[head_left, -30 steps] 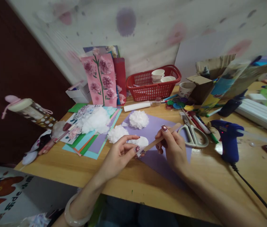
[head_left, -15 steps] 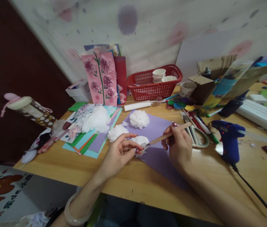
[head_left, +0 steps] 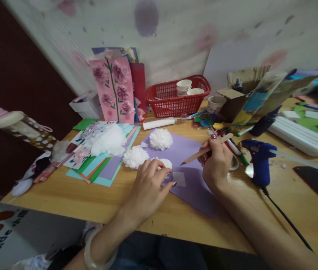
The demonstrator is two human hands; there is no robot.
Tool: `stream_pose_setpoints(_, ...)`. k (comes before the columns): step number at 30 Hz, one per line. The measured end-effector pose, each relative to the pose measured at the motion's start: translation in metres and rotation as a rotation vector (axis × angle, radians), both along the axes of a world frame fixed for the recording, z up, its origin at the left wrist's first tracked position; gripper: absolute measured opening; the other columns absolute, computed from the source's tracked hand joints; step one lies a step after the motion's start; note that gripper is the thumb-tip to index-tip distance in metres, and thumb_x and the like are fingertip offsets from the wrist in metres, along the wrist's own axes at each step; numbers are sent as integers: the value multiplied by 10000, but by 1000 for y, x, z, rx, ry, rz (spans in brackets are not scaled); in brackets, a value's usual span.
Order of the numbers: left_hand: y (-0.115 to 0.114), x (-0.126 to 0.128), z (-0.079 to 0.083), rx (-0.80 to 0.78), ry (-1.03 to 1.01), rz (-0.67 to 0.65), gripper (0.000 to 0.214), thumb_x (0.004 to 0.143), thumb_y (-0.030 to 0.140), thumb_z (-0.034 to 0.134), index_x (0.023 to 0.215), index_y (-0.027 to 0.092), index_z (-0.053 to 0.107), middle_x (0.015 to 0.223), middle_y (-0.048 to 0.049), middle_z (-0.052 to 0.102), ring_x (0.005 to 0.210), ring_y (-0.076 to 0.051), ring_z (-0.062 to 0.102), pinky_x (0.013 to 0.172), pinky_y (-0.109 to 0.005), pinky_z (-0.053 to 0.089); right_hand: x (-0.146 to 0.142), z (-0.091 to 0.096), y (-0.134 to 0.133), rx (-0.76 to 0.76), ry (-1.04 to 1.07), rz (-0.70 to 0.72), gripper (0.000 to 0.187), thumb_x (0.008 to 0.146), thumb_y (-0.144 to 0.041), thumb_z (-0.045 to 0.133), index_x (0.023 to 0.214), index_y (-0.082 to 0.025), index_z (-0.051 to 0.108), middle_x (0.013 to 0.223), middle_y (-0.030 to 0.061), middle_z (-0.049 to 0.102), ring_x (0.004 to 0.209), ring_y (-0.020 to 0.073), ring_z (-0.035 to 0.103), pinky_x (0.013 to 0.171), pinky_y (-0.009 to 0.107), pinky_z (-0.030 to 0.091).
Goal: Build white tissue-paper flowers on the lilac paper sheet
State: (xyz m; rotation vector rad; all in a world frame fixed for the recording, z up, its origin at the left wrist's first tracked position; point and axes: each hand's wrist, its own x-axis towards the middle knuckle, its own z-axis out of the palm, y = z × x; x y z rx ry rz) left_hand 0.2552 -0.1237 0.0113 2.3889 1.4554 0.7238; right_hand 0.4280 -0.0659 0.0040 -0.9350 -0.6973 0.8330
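Observation:
My left hand lies palm down at the near left edge of a purple paper sheet, fingers curled over a small white tissue flower. A little pale square piece lies on the purple paper by its fingertips. My right hand pinches a flat wooden stick, its dark tip raised just above the paper and pointing left. Two fluffy white tissue flowers sit close by, one on the paper's far corner and one just off its left edge.
A blue glue gun with a black cord stands right of my right hand. Scissors and markers lie behind that hand. A red basket with paper cups, a pink flower card and stacked coloured papers fill the back and left.
My left hand turned palm down and pressed the small white flower onto the purple paper. The stick tip left the flower and drew back to the right. The view shifted slightly.

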Motion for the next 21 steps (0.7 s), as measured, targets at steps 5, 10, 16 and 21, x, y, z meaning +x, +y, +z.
stream_pose_setpoints(5,12,20,1,67,301,-78,200,890,291,657,1033,152,674,1290,-143,542,1172,-335,455,945,-507,423,3,0,3,4,-1,-29,314,740,-410,626,534,-205,507,375,-90,360,312,52,281,301,183,206)
stream_pose_setpoints(10,19,26,-2,48,397,-82,167,932,240,586,1012,119,669,1317,-182,533,1197,-360,443,932,-516,420,3,1,3,3,5,-20,307,733,-409,626,536,-206,505,395,-85,386,319,52,306,299,179,213)
stream_pose_setpoints(16,24,23,3,-36,212,-153,78,903,208,618,856,163,661,1172,-102,653,1149,-336,495,922,-512,401,2,-1,2,-5,-22,-12,328,755,-430,615,541,-206,506,407,-84,380,317,51,306,298,184,211)
stream_pose_setpoints(21,23,7,19,-297,-314,-155,90,858,185,632,771,184,607,924,-18,725,912,-194,649,862,-373,471,2,-2,3,-29,-22,-8,352,753,-460,612,539,-206,493,404,-88,353,330,50,293,309,181,220)
